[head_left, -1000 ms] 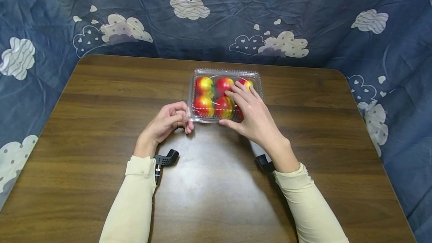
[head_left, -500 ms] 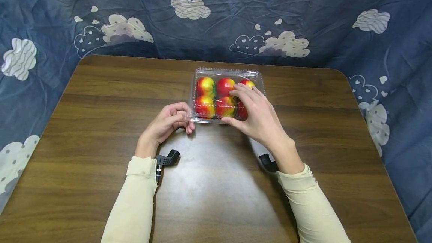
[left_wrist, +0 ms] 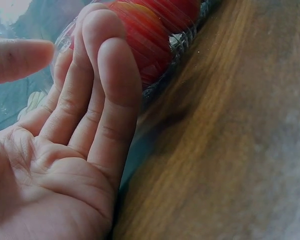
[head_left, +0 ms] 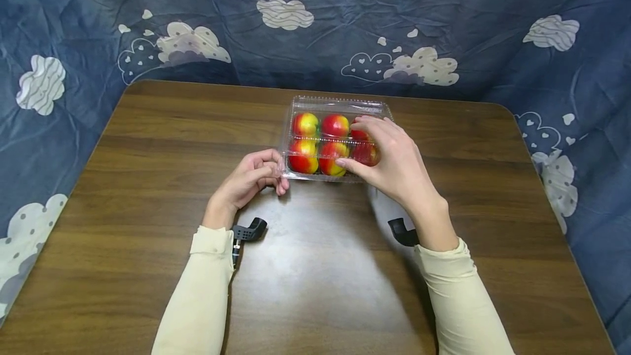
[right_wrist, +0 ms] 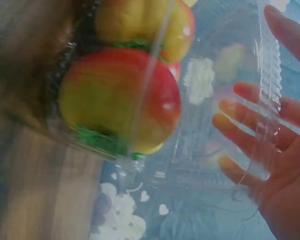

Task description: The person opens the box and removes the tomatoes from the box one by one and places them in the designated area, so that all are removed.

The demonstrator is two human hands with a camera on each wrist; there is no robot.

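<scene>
A clear plastic clamshell box (head_left: 322, 177) stands toward the back of the table, with several red-and-yellow round fruits (head_left: 304, 164) in two rows inside. Green shows at the ends of two fruits in the right wrist view. The hinged lid (right_wrist: 274, 75) is raised at its front and tilts up from the back. My right hand (head_left: 401, 166) holds this lid by its ridged front edge, thumb toward the near side, fingers seen through the plastic. At the box's front left corner, my left hand (head_left: 248, 178) pinches the rim between thumb and forefinger, its other fingers bent alongside.
The box rests on a brown wooden table (head_left: 172, 125) with rounded far corners. Behind and beside it hangs a blue cloth (head_left: 335, 10) printed with clouds. Black camera mounts (head_left: 251, 230) sit at both wrists, below cream sleeves.
The lid's front edge has lifted away from the base, moving with my right hand, whose fingers have curled more. My left hand stays at the front left corner.
</scene>
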